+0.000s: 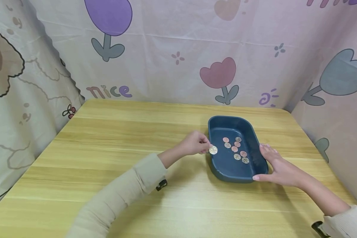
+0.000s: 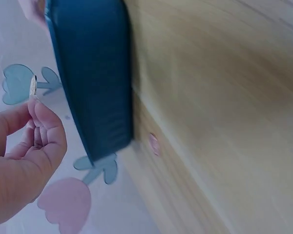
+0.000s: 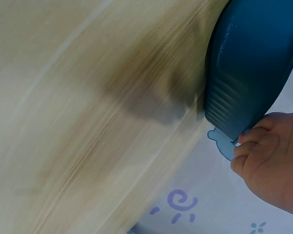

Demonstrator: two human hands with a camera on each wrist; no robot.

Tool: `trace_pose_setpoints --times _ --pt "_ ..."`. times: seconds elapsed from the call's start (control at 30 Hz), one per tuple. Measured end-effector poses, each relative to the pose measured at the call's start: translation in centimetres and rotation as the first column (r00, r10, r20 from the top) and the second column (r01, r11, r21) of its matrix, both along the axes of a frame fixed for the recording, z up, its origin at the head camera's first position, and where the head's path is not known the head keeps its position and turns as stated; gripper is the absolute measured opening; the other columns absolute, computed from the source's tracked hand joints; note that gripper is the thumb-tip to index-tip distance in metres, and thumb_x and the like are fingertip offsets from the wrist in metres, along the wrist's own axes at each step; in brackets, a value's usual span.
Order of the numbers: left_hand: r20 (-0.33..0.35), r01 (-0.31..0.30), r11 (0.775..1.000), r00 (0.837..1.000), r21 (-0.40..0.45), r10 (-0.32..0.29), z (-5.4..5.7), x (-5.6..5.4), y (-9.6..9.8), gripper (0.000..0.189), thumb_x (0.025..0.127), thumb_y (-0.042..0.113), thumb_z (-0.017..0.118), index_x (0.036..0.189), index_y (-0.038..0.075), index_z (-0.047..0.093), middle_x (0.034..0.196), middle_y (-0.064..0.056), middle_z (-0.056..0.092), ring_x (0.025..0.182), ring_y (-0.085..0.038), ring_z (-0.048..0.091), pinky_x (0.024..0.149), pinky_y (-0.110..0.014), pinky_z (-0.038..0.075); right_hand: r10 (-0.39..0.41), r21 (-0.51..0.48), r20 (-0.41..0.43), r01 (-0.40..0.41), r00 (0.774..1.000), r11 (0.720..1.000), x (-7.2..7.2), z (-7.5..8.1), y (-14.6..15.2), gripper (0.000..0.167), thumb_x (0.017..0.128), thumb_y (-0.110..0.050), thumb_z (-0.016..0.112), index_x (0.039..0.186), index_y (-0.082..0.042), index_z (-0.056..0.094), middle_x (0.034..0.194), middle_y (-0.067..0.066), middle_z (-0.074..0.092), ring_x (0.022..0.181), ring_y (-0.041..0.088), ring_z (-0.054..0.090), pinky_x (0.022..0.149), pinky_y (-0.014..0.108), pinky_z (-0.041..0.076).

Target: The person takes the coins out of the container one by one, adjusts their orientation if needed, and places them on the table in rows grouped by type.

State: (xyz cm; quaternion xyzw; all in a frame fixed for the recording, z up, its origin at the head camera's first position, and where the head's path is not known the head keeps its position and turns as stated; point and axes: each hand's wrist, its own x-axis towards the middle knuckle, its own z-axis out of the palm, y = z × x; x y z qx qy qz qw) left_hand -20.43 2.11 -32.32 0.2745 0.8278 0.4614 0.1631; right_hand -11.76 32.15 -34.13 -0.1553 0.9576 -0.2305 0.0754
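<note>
My left hand [image 1: 196, 143] pinches a gold-coloured coin [image 1: 213, 150] between thumb and fingertips, over the left rim of a dark blue tray [image 1: 230, 180]. In the left wrist view the pinched coin [image 2: 33, 87] shows nearly edge-on; ridged edges like a small stack of coins [image 2: 37, 137] show among the curled fingers. Inside the tray lie several flat coins [image 1: 234, 149], some copper and some pale gold. My right hand [image 1: 281, 168] holds the tray's near right corner, its thumb at the front rim and fingers along the right side.
The tray stands on a wooden table [image 1: 122, 138] toward its right side. A reddish coin [image 2: 154, 144] lies on the wood beside the tray in the left wrist view. Printed curtains [image 1: 166, 72] hang behind the table and at both sides.
</note>
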Motion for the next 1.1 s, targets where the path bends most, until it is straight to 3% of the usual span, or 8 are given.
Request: trace_pose_setpoints --times 0.23,0.43,0.53,0.67,0.83,0.97,1.1 --pt "-0.006 -0.044 0.998 0.999 -0.047 0.044 -1.4 -0.4 -1.9 0.021 0.086 -0.001 0.058 0.066 -0.008 0.063 0.056 -0.003 0.056 0.049 -0.004 0.048 0.05 -0.014 0.045 -0.004 -0.002 -0.004 0.004 1.0 1.0 -0.1 -0.1 0.1 0.109 0.073 -0.045 0.074 0.146 0.005 0.01 0.151 0.03 0.009 0.139 0.047 0.003 0.114 0.053 -0.004" --pt "0.015 -0.067 0.982 0.997 -0.174 0.071 -3.4 -0.6 -2.8 0.03 0.087 0.004 0.061 0.058 -0.001 0.059 0.05 0.002 0.05 0.046 -0.005 0.043 0.049 -0.012 0.038 -0.002 0.004 -0.011 0.002 1.0 1.0 -0.1 -0.1 0.1 0.109 0.073 -0.044 0.074 0.146 0.005 0.01 0.151 0.03 0.009 0.14 0.047 0.003 0.113 0.057 0.0" --pt "0.048 -0.071 0.971 0.995 -0.229 0.084 -4.2 -0.6 -3.0 0.027 0.087 0.003 0.06 0.061 -0.003 0.062 0.054 -0.004 0.058 0.047 -0.007 0.047 0.05 -0.012 0.041 -0.008 -0.001 0.003 0.008 1.0 1.0 -0.1 -0.1 0.1 0.109 0.073 -0.045 0.074 0.146 0.004 0.009 0.152 0.029 0.008 0.14 0.046 0.002 0.112 0.058 -0.001" --pt "0.036 -0.068 0.961 0.996 -0.267 0.081 -4.9 -0.4 -3.1 0.024 0.087 0.001 0.059 0.064 -0.006 0.063 0.062 -0.014 0.065 0.048 -0.009 0.051 0.049 -0.013 0.046 -0.011 -0.007 0.014 0.012 1.0 1.0 0.0 -0.1 0.1 0.11 0.073 -0.046 0.074 0.146 0.004 0.008 0.152 0.028 0.006 0.14 0.047 0.001 0.111 0.06 0.0" --pt "-0.021 -0.079 0.954 0.997 -0.288 0.076 -5.2 -0.4 -2.8 0.041 0.086 -0.001 0.058 0.046 0.003 0.051 0.059 -0.015 0.065 0.041 -0.006 0.046 0.045 -0.012 0.043 -0.012 -0.005 0.011 0.012 1.0 1.0 0.0 0.0 0.0 0.11 0.073 -0.046 0.074 0.146 0.004 0.008 0.152 0.029 0.007 0.14 0.047 0.002 0.111 0.06 0.0" --pt "-0.044 -0.098 0.95 0.995 -0.296 0.089 -5.3 -0.4 -2.4 0.054 0.085 -0.003 0.056 0.039 0.014 0.034 0.043 -0.006 0.053 0.034 -0.003 0.032 0.038 -0.01 0.029 -0.015 -0.005 0.01 0.015 1.0 1.0 0.0 0.0 0.0 0.11 0.073 -0.046 0.074 0.146 0.005 0.009 0.151 0.029 0.008 0.139 0.048 0.003 0.111 0.061 0.001" --pt "-0.046 -0.099 0.948 0.995 -0.303 0.089 -5.4 -0.3 -2.2 0.057 0.085 -0.003 0.057 0.038 0.015 0.031 0.035 0.007 0.036 0.032 -0.001 0.024 0.036 -0.011 0.024 -0.019 -0.007 0.015 0.019 1.0 1.0 0.1 0.1 -0.1 0.11 0.072 -0.046 0.074 0.146 0.005 0.009 0.151 0.029 0.008 0.139 0.048 0.002 0.109 0.063 0.002"
